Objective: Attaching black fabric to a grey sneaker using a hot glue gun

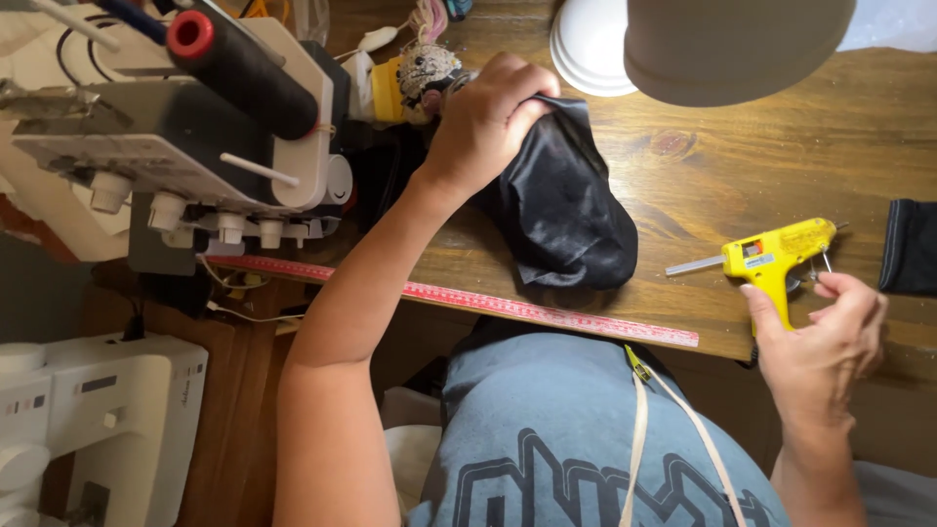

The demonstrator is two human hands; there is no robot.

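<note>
My left hand (485, 122) is closed around the gathered top of a black cloth bundle (564, 210) that rests on the wooden table (742, 146). At the table's front right, my right hand (820, 346) grips the handle of a yellow glue gun (771, 256). A glue stick pokes out of the gun towards the left, and the gun stands on the table. The cloth and the glue gun are apart by roughly a hand's width.
A red measuring tape (508, 304) runs along the table's front edge. A white sewing machine with a black thread spool (185, 127) stands at the left, another white machine (88, 420) below it. A lamp shade (732, 44) hangs overhead, a black fabric piece (910, 246) lies far right.
</note>
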